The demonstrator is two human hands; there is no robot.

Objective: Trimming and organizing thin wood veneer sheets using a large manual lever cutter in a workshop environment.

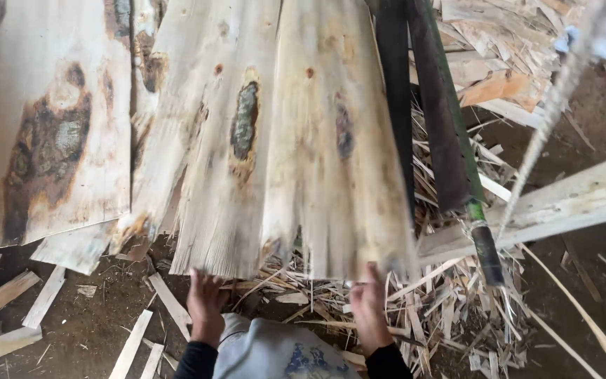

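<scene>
nearest the camera, the person's grey-clad knee [268, 351] shows between two black sleeves, and just above it the left hand [206, 303] and right hand [368, 305] each grasp the frayed lower edge of the pale wood veneer sheets [282, 154], fingers tucked under them. the sheets hang overlapping, marked with dark knots, above a heap of wood splinters [415, 309] on the dirt floor [92, 330]. a dark green bar [443, 126] leans just right of them, with a pale plank [562, 200] beyond.
</scene>
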